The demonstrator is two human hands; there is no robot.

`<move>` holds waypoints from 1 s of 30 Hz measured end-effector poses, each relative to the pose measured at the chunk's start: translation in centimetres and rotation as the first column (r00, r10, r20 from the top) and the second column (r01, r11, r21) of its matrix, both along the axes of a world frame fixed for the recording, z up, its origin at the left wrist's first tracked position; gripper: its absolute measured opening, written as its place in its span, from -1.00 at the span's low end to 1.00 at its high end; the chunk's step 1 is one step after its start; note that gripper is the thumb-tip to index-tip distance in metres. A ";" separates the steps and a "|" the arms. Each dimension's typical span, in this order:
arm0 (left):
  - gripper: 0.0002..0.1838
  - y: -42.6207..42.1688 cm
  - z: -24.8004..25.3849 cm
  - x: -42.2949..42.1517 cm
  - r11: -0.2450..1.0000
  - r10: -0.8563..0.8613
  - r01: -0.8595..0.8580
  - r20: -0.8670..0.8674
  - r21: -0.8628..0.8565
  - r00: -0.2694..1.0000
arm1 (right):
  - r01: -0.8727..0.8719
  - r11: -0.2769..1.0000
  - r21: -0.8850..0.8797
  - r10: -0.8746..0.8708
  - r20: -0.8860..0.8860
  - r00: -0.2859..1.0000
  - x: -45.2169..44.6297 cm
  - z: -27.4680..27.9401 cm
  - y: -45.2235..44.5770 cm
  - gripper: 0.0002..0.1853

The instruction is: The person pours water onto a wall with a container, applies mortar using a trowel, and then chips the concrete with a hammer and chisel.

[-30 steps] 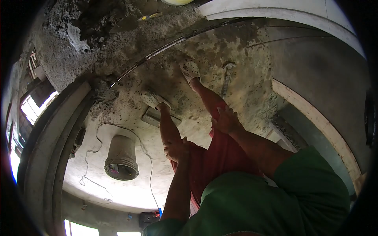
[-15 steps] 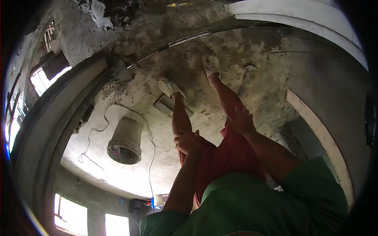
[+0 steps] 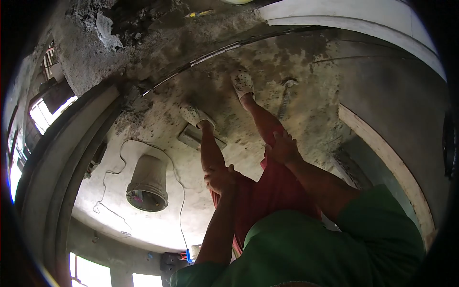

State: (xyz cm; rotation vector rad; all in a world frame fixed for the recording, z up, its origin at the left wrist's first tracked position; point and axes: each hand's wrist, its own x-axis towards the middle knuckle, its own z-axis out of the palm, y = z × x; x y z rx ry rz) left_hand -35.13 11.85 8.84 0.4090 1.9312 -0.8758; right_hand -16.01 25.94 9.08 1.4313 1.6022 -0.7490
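My left hand (image 3: 220,179) is wrapped around my left leg at the knee, by the hem of my red shorts (image 3: 244,196). On the other side, my right hand (image 3: 285,148) grips my right leg near the knee, with the fingers curled over it. Both feet wear pale clogs with holes (image 3: 243,82). Beside my left foot lies a flat rectangular piece (image 3: 190,137), partly hidden behind the leg. A hammer (image 3: 285,99) rests on the floor beyond my right leg.
A dirty bucket (image 3: 149,174) stands left of me, with a thin cable (image 3: 178,178) on the floor around it. A door frame (image 3: 62,158) rises at the left. Rubble (image 3: 107,31) and a yellow tool (image 3: 199,13) lie ahead. A pale wooden edge (image 3: 377,148) runs along the right.
The view has shifted a little, so the floor, feet and hammer appear farther left. Both hands stay on the legs.
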 end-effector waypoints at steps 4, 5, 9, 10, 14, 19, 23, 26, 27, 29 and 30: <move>-0.01 -0.8 -0.3 0.3 0.999 0.003 -0.002 -0.042 0.036 0.999 | -0.020 1.000 -0.018 0.020 0.005 1.000 0.0 0.1 0.0 -0.27; -0.02 -0.9 -0.3 0.3 0.998 -0.003 0.006 -0.048 0.056 0.999 | -0.019 1.000 -0.019 0.019 0.004 1.000 0.1 0.0 -0.1 -0.27; -0.02 -0.9 -0.3 0.2 0.999 0.021 -0.020 -0.026 0.048 0.999 | -0.052 0.998 0.019 0.053 -0.019 0.998 0.3 -0.1 -0.4 -0.25; 0.00 -0.9 -0.4 0.1 0.999 0.007 -0.007 -0.010 0.033 1.000 | -0.054 0.998 0.020 0.054 -0.023 0.998 0.2 -0.1 -0.3 -0.25; 0.00 -0.7 -0.2 0.3 0.999 -0.014 0.015 -0.022 0.047 1.000 | -0.030 1.000 0.004 0.030 -0.032 0.999 0.5 -0.3 -0.4 -0.26; -0.09 -0.6 -0.3 0.2 0.999 -0.023 0.023 0.013 0.033 1.000 | -0.019 0.999 0.027 0.020 -0.037 0.999 0.6 -0.5 -0.4 -0.26; -0.14 0.1 0.0 -0.1 1.000 0.001 -0.001 0.044 0.005 0.999 | -0.029 0.999 0.029 0.030 -0.042 0.999 0.4 -0.2 -0.1 -0.27; -0.15 0.3 0.1 0.0 1.000 -0.006 0.006 0.013 0.011 1.000 | -0.037 0.999 0.017 0.038 -0.041 0.998 0.5 -0.3 -0.1 -0.28; -0.15 0.3 0.1 0.0 1.000 -0.007 0.007 0.013 0.012 1.000 | -0.041 0.999 0.024 0.042 -0.040 0.998 0.5 -0.3 -0.2 -0.28; -0.12 0.2 0.0 0.1 1.000 0.001 -0.001 0.006 -0.005 1.000 | -0.045 0.999 0.030 0.047 -0.039 0.998 0.4 -0.2 -0.1 -0.28; -0.12 0.1 -0.1 0.2 1.000 0.002 -0.002 0.004 -0.007 1.000 | -0.040 0.999 0.018 0.040 -0.035 0.999 0.4 -0.1 0.1 -0.29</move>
